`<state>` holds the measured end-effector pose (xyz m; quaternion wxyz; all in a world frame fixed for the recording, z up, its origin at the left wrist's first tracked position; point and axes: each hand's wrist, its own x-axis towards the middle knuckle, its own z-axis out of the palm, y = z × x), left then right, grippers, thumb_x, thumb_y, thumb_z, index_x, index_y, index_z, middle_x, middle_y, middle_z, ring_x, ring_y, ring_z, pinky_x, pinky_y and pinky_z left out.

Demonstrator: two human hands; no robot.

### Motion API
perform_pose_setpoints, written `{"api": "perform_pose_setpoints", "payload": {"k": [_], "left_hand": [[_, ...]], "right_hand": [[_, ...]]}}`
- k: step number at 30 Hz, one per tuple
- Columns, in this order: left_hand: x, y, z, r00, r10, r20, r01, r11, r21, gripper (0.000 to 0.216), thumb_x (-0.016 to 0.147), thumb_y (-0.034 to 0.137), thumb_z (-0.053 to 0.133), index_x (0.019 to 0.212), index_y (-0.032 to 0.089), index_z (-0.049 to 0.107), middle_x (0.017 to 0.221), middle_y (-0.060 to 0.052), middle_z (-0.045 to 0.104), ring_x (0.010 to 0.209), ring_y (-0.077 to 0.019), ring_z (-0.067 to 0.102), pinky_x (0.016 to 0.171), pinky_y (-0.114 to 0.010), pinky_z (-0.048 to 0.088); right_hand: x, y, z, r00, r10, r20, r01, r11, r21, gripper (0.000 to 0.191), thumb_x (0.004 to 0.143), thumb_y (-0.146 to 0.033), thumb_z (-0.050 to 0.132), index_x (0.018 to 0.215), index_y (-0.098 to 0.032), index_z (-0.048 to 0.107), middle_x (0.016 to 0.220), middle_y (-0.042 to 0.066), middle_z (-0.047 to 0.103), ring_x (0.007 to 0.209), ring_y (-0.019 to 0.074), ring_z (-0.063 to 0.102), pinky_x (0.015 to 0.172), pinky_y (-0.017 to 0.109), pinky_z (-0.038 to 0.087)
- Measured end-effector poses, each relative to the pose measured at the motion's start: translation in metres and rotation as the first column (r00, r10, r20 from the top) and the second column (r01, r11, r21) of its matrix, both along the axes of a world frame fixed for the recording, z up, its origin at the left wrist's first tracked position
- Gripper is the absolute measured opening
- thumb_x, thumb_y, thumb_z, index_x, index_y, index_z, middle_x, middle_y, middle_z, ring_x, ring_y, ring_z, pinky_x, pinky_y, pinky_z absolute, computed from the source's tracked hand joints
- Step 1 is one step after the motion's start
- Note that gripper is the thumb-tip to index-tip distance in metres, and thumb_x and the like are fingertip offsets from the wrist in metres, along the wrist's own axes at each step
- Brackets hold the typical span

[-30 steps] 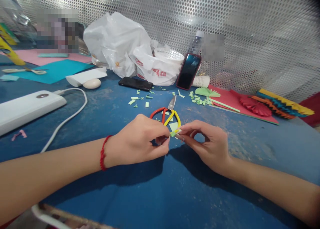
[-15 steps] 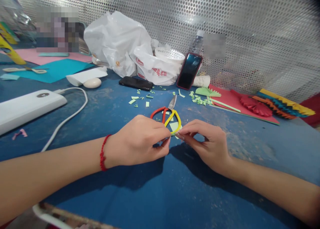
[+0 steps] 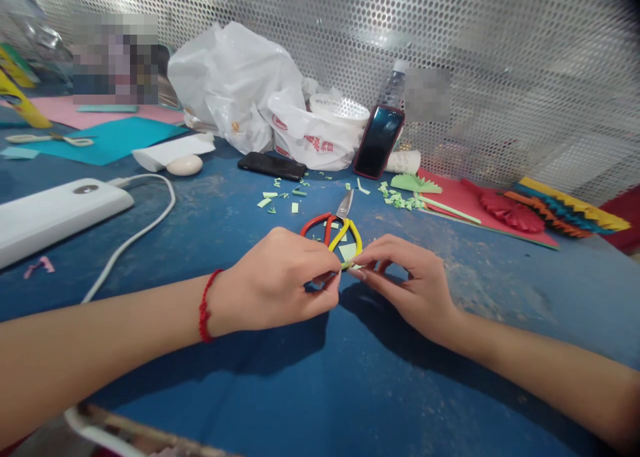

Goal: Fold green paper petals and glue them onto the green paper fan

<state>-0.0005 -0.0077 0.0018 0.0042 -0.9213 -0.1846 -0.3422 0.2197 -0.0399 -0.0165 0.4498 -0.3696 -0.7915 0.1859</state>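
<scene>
My left hand (image 3: 285, 280), with a red cord bracelet (image 3: 205, 307) at its wrist, is closed in a pinch. Facing it, my right hand (image 3: 407, 280) pinches too, thumb against fingertips. The fingertips of both hands nearly meet; whatever small thing lies in them is mostly hidden. Just beyond them a pair of scissors (image 3: 345, 210) with one red and one yellow handle lies on the blue table, blades pointing away. Pale green paper pieces (image 3: 347, 251) show beneath the handles. Small green scraps (image 3: 295, 208) lie farther back.
A black phone (image 3: 273, 166) lies behind the scraps, and another phone (image 3: 379, 142) leans upright by white plastic bags (image 3: 240, 90). At left are a white power bank (image 3: 60, 214) and its cable (image 3: 135, 244). Folded paper fans (image 3: 515, 210) rest on red paper at right.
My right hand has shifted slightly left, bringing its fingertips closer to those of my left hand. The left hand has barely moved, and the scissors lie where they were.
</scene>
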Motion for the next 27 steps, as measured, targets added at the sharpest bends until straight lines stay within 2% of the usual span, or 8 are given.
{"api": "perform_pose_setpoints", "payload": {"k": [2, 6, 10, 12, 17, 23, 27], "left_hand": [[-0.0002, -0.0004, -0.0002, 1.000, -0.002, -0.010, 0.002, 1.000, 0.003, 0.020, 0.086, 0.014, 0.057, 0.071, 0.014, 0.071, 0.057, 0.003, 0.065, 0.046, -0.0089, 0.052, 0.050, -0.023, 0.039], [-0.0007, -0.0001, 0.0004, 1.000, -0.008, -0.006, 0.007, 1.000, -0.016, 0.019, 0.085, 0.014, 0.058, 0.072, 0.014, 0.071, 0.057, 0.003, 0.064, 0.047, -0.0086, 0.052, 0.051, -0.022, 0.039], [-0.0010, 0.0005, 0.0006, 1.000, -0.022, -0.003, 0.022, 0.999, -0.043, 0.017, 0.085, 0.013, 0.059, 0.073, 0.014, 0.071, 0.058, 0.003, 0.065, 0.048, -0.0083, 0.053, 0.052, -0.021, 0.040], [-0.0013, 0.0008, 0.0000, 1.000, -0.025, 0.013, 0.025, 0.999, -0.036, 0.016, 0.085, 0.013, 0.059, 0.074, 0.014, 0.071, 0.059, 0.003, 0.066, 0.049, -0.0083, 0.055, 0.052, -0.021, 0.041], [-0.0015, 0.0011, -0.0015, 0.999, -0.029, 0.021, 0.029, 0.999, -0.042, 0.014, 0.084, 0.013, 0.059, 0.074, 0.015, 0.069, 0.060, 0.004, 0.067, 0.050, -0.0082, 0.056, 0.054, -0.020, 0.042], [-0.0016, 0.0008, -0.0013, 0.999, -0.029, 0.023, 0.031, 0.998, -0.060, 0.015, 0.084, 0.013, 0.058, 0.073, 0.016, 0.067, 0.060, 0.004, 0.066, 0.049, -0.0082, 0.055, 0.054, -0.020, 0.042], [-0.0014, 0.0006, -0.0018, 0.999, -0.029, 0.032, 0.031, 0.997, -0.064, 0.014, 0.084, 0.013, 0.059, 0.073, 0.017, 0.066, 0.060, 0.004, 0.067, 0.050, -0.0083, 0.056, 0.054, -0.020, 0.042]], "right_hand": [[0.0004, 0.0009, 0.0002, 1.000, 0.005, 0.003, -0.005, 1.000, 0.004, 0.008, 0.088, -0.017, 0.073, 0.096, -0.018, 0.075, 0.090, 0.004, 0.071, 0.078, 0.0118, 0.067, 0.066, 0.022, 0.053], [0.0009, 0.0028, 0.0009, 0.997, 0.075, -0.021, -0.075, 0.997, -0.012, 0.015, 0.086, -0.015, 0.075, 0.100, -0.021, 0.075, 0.098, 0.005, 0.075, 0.093, 0.0154, 0.071, 0.084, 0.027, 0.056], [0.0008, 0.0037, 0.0018, 0.993, 0.097, -0.066, -0.101, 0.993, -0.064, 0.012, 0.085, -0.016, 0.076, 0.095, -0.021, 0.075, 0.102, 0.006, 0.077, 0.100, 0.0178, 0.072, 0.091, 0.030, 0.056], [0.0005, 0.0038, 0.0017, 0.993, 0.085, -0.081, -0.092, 0.992, -0.087, 0.009, 0.084, -0.016, 0.077, 0.092, -0.021, 0.076, 0.100, 0.005, 0.078, 0.098, 0.0183, 0.073, 0.089, 0.031, 0.057], [-0.0001, 0.0036, 0.0009, 0.996, 0.048, -0.074, -0.053, 0.996, -0.070, 0.006, 0.085, -0.015, 0.075, 0.086, -0.021, 0.076, 0.082, 0.002, 0.078, 0.076, 0.0158, 0.073, 0.073, 0.027, 0.060], [0.0002, 0.0029, 0.0012, 0.993, 0.072, -0.089, -0.077, 0.996, -0.044, 0.007, 0.086, -0.016, 0.074, 0.088, -0.022, 0.077, 0.086, 0.003, 0.079, 0.080, 0.0172, 0.075, 0.076, 0.029, 0.062], [0.0009, 0.0021, 0.0012, 0.990, 0.105, -0.092, -0.106, 0.994, -0.008, 0.010, 0.086, -0.014, 0.073, 0.092, -0.021, 0.077, 0.085, 0.003, 0.079, 0.078, 0.0150, 0.074, 0.073, 0.025, 0.061]]}}
